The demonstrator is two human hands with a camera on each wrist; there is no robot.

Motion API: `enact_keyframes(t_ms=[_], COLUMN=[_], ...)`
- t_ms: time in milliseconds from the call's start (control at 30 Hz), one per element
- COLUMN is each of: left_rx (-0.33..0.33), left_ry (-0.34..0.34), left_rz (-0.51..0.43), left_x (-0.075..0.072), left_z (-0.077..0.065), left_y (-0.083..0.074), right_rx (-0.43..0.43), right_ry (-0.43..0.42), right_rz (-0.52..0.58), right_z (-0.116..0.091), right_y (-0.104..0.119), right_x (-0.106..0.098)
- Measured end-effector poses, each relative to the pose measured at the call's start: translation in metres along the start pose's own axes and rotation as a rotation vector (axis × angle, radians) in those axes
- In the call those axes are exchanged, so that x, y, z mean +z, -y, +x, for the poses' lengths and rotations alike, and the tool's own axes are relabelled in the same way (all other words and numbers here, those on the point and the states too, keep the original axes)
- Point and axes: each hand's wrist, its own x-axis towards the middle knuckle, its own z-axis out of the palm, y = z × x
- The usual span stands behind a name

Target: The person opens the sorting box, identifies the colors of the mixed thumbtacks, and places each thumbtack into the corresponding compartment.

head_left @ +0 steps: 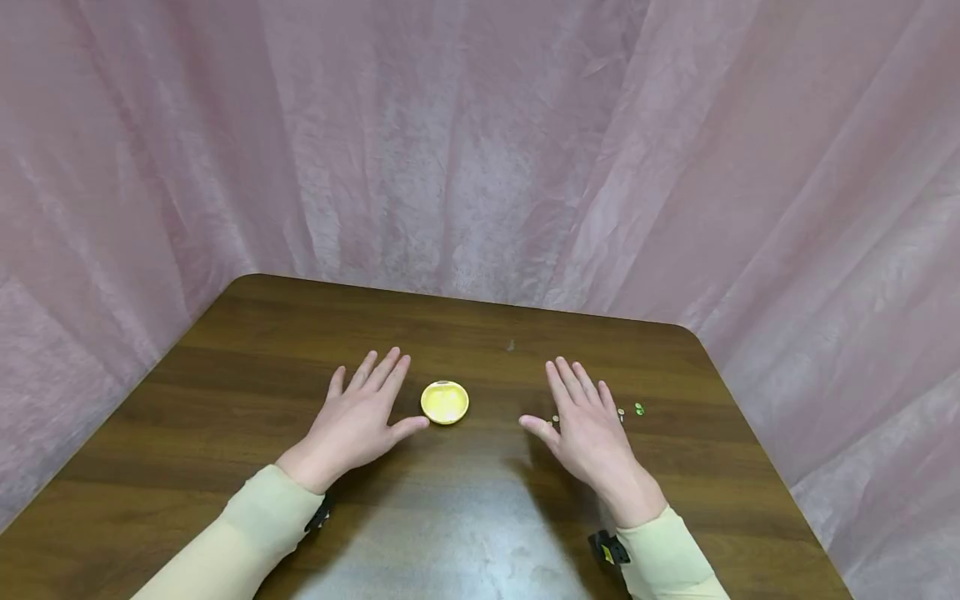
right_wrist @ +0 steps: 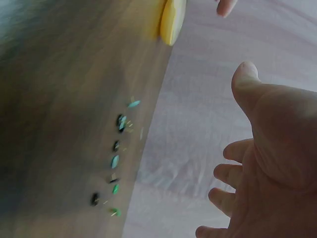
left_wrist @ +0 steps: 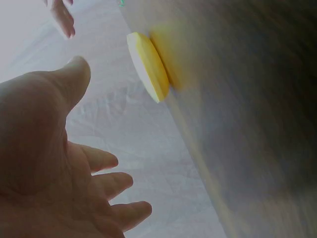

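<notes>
A small round yellow dish sits on the brown wooden table, between my two hands. My left hand hovers palm down just left of the dish, fingers straight and spread, thumb tip close to its rim, holding nothing. My right hand is spread the same way to the right of the dish, empty. Under and beside its fingers lie several tiny green and dark beads; in the right wrist view the beads lie in a loose line on the wood.
Pink fabric hangs close behind and along both sides of the table. The table's far edge and rounded corners are near the hands. Pale long sleeves cover both forearms, with black wrist mounts.
</notes>
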Motion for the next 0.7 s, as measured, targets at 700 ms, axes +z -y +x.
enact_keyframes(t_ms=[700], left_rx=[0.158], left_ry=[-0.007], left_rz=[-0.166], left_x=[0.019], left_z=[0.031], left_y=[-0.020], right_rx=[-0.177], right_ry=[0.242], right_rz=[0.118], right_z=[0.042], right_y=[0.046], right_x=[0.021])
